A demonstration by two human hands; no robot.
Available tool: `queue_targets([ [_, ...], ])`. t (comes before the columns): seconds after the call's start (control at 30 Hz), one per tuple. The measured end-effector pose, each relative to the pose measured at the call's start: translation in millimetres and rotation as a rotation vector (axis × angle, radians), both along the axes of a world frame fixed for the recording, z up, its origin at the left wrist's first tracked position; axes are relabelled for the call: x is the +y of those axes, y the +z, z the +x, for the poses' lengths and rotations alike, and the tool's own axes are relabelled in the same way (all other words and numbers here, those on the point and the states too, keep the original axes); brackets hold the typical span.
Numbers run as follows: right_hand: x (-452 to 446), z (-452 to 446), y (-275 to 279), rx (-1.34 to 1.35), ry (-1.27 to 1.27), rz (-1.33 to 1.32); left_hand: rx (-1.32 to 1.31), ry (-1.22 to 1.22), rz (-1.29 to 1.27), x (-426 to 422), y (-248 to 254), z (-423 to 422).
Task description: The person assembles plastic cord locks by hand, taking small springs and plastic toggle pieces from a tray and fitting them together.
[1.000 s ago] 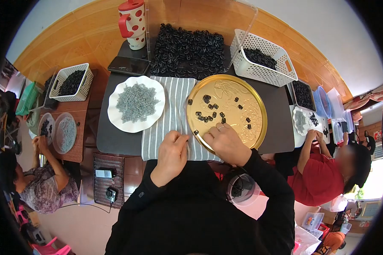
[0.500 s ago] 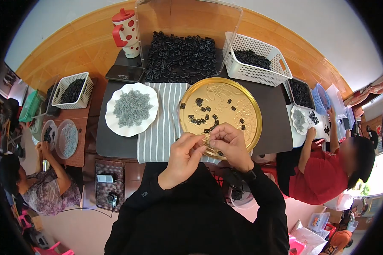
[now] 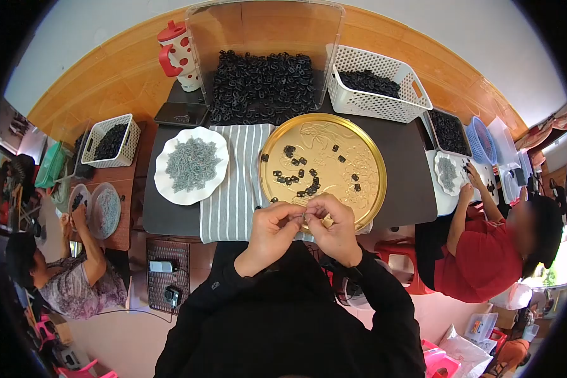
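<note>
My left hand and my right hand meet fingertip to fingertip over the front rim of a round gold tray. Both are closed in a pinch. Whatever sits between the fingertips is tiny and mostly hidden, so I cannot name it. Several small black oval plastic pieces lie scattered on the tray beyond my fingers. Left of the tray, a white scalloped plate holds a heap of small grey pieces on the dark table. Between plate and tray runs a grey-and-white striped cloth.
Behind the tray stand a clear bin of black pieces, a white perforated basket, a dark shallow tray and a spotted tumbler. Co-workers sit left and right at their own tables.
My right hand has moved left and its fingertips now meet those of my left hand. The whole view has shifted slightly. The right co-worker's hands have changed position.
</note>
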State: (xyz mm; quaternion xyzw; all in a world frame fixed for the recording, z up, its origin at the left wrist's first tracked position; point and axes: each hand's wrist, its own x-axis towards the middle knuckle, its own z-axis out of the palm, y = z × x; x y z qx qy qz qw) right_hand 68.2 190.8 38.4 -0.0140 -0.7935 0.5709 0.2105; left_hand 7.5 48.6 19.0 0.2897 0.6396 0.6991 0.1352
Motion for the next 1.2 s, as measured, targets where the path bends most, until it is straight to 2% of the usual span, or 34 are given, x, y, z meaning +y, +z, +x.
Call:
queue_targets([
  [0.03,0.0,0.2,-0.7,0.057,-0.011,0.054,-0.087,-0.014,-0.008,0.4,0.8,0.1],
  [0.17,1.9,3.9,-4.9,0.044,-0.004,0.003,-0.332,-0.098,-0.044,-1.3,2.2,-1.3],
  [0.3,2.4,7.0,-7.0,0.014,-0.002,-0.063,-0.393,-0.111,-0.015,-0.9,1.4,1.1],
  [0.4,3.1,9.1,-9.3,0.039,0.028,-0.067,-0.307,-0.085,-0.021,-2.3,-2.3,7.1],
  [0.57,0.9,17.6,-17.9,0.013,0.034,-0.148,-0.43,-0.096,0.057,-1.9,-1.3,15.7],
  [0.6,-1.0,19.7,-23.5,0.005,-0.039,-0.204,-0.427,-0.083,0.061,-0.4,-1.5,17.5],
  [0.7,-11.5,20.7,-22.3,0.029,-0.155,-0.28,-0.397,-0.011,0.088,4.7,-3.2,23.6],
  [0.77,-18.0,20.0,-22.2,0.064,-0.221,-0.306,-0.214,0.032,0.164,9.3,-7.1,26.1],
  [0.83,-20.5,19.7,-23.9,0.181,-0.296,-0.12,-0.162,0.079,0.143,11.9,-5.8,27.2],
  [0.9,-21.5,18.7,-24.1,0.219,-0.322,-0.079,0.069,0.167,0.054,13.0,-5.8,27.5],
  [0.93,-22.0,18.9,-24.4,0.256,-0.347,-0.038,0.068,0.167,0.051,13.6,-4.1,27.8],
  [1.0,-21.4,20.3,-24.5,0.231,-0.341,-0.069,0.238,0.205,0.035,15.3,4.3,26.8],
  [1.03,-20.6,20.8,-24.5,0.207,-0.336,-0.097,0.238,0.205,0.034,15.2,1.8,25.7],
  [1.13,-14.4,23.3,-27.7,0.103,-0.362,-0.253,0.15,0.161,0.017,16.2,-5.9,23.4],
  [1.2,-11.1,23.4,-24.1,0.084,-0.384,-0.299,-0.155,0.165,0.134,18.5,-5.1,21.5],
])
